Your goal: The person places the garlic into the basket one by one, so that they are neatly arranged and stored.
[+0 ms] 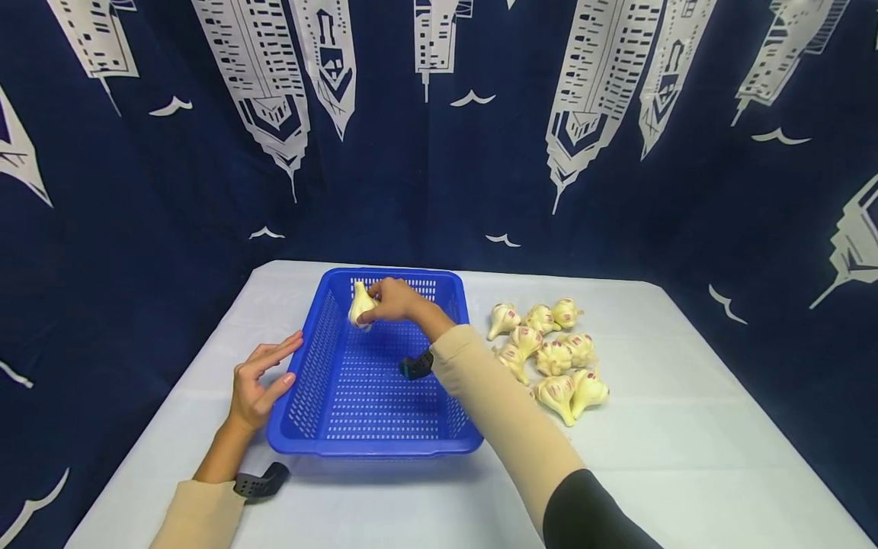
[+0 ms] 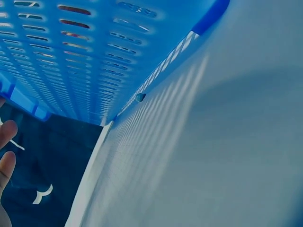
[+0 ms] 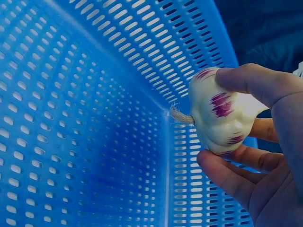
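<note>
A garlic bulb sits over the 11 o'clock corner of the blue basket, its neck up toward 12 o'clock in the head view. The right hand grasps it, thumb and fingertips pinching its sides; in the right wrist view its roots point to 9 o'clock and purple streaks mark the skin. A black wrist device on that arm hangs over the basket floor, hiding some of the slots.

The beige sleeve reaches in from 5 o'clock, crossing the basket's right rim and covering the near-left edge of the garlic pile at 3 o'clock. At least 9 bulbs show there, several touching.

At 9 o'clock, the left hand grasps nothing, fingers extended toward the rim; whether they touch it I cannot tell. A second wrist device sits at 6 o'clock from that hand. All this is on a white table, and a navy curtain printed with white buildings hangs behind at 12 o'clock.
</note>
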### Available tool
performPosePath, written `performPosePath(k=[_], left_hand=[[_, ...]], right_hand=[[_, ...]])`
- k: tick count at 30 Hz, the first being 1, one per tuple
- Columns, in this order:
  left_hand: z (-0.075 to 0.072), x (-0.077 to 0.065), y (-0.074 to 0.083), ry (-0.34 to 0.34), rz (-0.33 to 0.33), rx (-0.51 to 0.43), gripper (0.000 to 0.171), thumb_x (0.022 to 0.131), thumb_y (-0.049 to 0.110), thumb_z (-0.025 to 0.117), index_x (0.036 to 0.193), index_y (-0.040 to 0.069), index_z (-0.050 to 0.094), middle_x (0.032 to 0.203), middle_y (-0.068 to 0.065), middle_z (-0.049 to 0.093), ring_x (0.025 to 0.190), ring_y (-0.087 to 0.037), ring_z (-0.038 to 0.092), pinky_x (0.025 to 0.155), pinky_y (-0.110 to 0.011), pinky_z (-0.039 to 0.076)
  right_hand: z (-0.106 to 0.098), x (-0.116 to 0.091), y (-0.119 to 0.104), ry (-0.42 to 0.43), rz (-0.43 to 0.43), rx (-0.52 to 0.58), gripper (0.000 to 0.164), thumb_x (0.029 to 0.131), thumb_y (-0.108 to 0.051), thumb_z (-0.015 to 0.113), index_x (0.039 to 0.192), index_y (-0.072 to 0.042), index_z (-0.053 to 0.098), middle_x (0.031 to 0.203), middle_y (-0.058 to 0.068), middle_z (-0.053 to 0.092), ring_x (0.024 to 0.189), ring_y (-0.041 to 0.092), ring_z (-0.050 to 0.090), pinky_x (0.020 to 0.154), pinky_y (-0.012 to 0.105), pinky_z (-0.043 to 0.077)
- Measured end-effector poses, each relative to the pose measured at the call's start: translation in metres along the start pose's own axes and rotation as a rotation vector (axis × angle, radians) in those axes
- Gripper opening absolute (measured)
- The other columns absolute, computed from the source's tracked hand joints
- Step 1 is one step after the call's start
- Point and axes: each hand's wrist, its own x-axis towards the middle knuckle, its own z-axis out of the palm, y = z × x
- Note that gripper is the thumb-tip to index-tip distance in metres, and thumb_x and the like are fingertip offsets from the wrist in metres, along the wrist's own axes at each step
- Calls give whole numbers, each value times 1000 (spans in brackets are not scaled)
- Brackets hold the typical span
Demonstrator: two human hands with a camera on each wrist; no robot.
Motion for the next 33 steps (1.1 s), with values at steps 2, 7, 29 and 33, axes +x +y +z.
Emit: performPosePath(k=[2, 7, 29, 33], left_hand=[[0, 0, 0, -2, -2, 1, 52, 64, 1, 58, 112, -15, 67, 118, -31, 63, 93, -20, 61, 81, -22, 41], [-2, 1, 1, -5, 2, 9, 52, 64, 2, 58, 113, -14, 67, 118, -31, 63, 93, -20, 61, 82, -21, 41], [-2, 2, 4, -19, -8, 36, 51, 67, 5, 59, 114, -11, 68, 119, -27, 65, 91, -24, 61, 82, -20, 41], [-2, 0, 3, -23, -28, 35, 51, 67, 5, 59, 114, -11, 68, 121, -25, 65, 93, -21, 61, 82, -20, 41]], right_hand=[[4, 2, 1, -6, 20, 7, 45, 82, -34, 78, 113, -3, 68, 88, 2, 66, 78, 13, 54, 65, 23, 45], [15, 7, 2, -18, 50, -6, 48, 81, -34, 79, 115, -1, 68, 94, 5, 67, 82, 15, 56, 68, 23, 46], [48, 21, -3, 114, 199, 15, 56, 82, -29, 79, 127, 0, 61, 115, 12, 68, 97, 21, 62, 83, 28, 49], [51, 23, -4, 133, 196, 19, 52, 82, -25, 80, 123, 0, 62, 111, 12, 69, 94, 21, 62, 81, 27, 49]])
